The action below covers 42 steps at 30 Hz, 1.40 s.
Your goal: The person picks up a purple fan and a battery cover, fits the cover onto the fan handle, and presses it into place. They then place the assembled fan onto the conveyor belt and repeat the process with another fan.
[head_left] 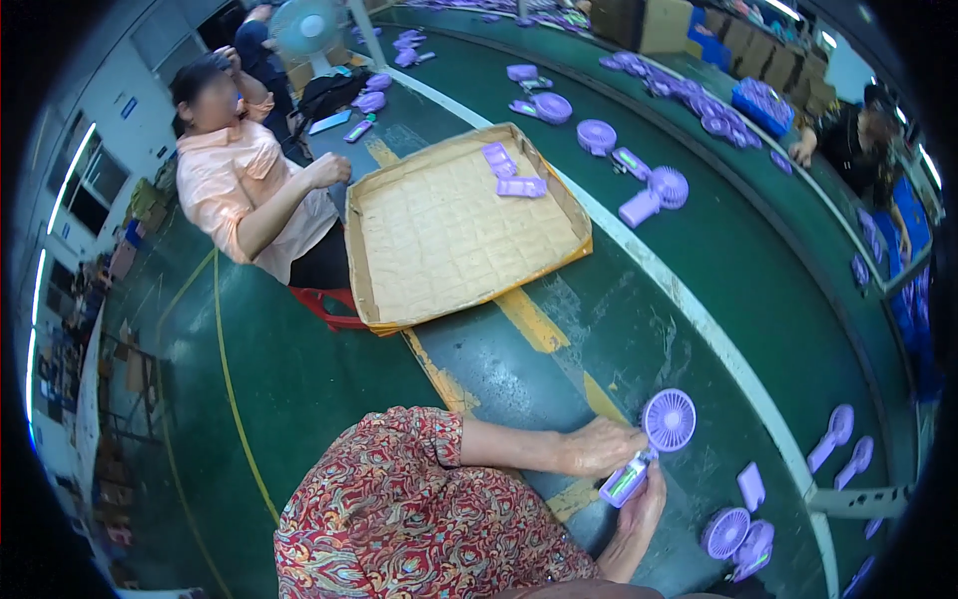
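Over the green bench, a purple handheld fan (669, 419) is in my hands, its round grille up and its opened handle slanting down to the left. Inside the handle a light-coloured part with a green strip shows. My left hand (599, 447) is closed at the neck just below the grille; its fingertips are partly hidden. From below, my right hand (642, 507) wraps round the handle's side. Right of my hands, a loose purple cover piece (750, 486) lies near two more purple fans (726, 533).
Ahead stands a shallow cardboard tray (454, 225) with two purple handle shells (521, 187) in it. Several purple fans (667, 187) lie on the green belt past a pale rail (689, 304). A seated person (235, 185) is at the left; another person (863, 145) works at far right.
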### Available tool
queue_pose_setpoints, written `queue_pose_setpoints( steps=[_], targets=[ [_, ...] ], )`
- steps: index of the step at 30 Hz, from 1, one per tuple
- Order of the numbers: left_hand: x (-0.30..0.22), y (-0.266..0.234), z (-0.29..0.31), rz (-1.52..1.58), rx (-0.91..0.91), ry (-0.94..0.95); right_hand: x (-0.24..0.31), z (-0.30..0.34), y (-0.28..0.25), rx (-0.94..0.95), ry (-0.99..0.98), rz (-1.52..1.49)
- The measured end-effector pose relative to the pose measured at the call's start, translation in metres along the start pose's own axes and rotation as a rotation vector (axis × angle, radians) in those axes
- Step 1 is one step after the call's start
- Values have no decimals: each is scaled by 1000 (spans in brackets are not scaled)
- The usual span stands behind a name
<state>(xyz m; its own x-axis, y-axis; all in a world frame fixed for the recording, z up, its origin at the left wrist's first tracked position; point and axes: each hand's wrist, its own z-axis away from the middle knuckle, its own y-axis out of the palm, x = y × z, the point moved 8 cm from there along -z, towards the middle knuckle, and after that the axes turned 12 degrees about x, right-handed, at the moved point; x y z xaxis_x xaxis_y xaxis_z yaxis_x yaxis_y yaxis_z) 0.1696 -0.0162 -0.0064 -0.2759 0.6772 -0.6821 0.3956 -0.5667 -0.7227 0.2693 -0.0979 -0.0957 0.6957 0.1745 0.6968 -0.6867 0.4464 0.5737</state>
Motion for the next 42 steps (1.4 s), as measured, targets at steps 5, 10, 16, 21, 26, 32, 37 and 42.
queue_pose_setpoints(
  steps=[5,10,16,21,26,32,37,42],
  targets=[
    [25,-6,11,65,-30,-86,-3,-11,25,111,43,59],
    [24,-11,-3,152,-3,-123,-7,-17,21,102,63,-19],
    [22,0,-6,215,87,-136,-2,-10,19,179,63,-46],
    [15,1,-5,123,77,-117,-4,-9,16,174,65,-46],
    [8,-3,-6,12,43,-62,-6,-11,15,175,54,-28],
    [12,-3,-8,9,66,-38,0,-9,21,201,40,5],
    [15,-2,-9,42,66,-35,-2,-8,21,271,13,22],
    [15,-3,-9,48,63,-27,5,-4,27,321,-14,81]
  ],
)
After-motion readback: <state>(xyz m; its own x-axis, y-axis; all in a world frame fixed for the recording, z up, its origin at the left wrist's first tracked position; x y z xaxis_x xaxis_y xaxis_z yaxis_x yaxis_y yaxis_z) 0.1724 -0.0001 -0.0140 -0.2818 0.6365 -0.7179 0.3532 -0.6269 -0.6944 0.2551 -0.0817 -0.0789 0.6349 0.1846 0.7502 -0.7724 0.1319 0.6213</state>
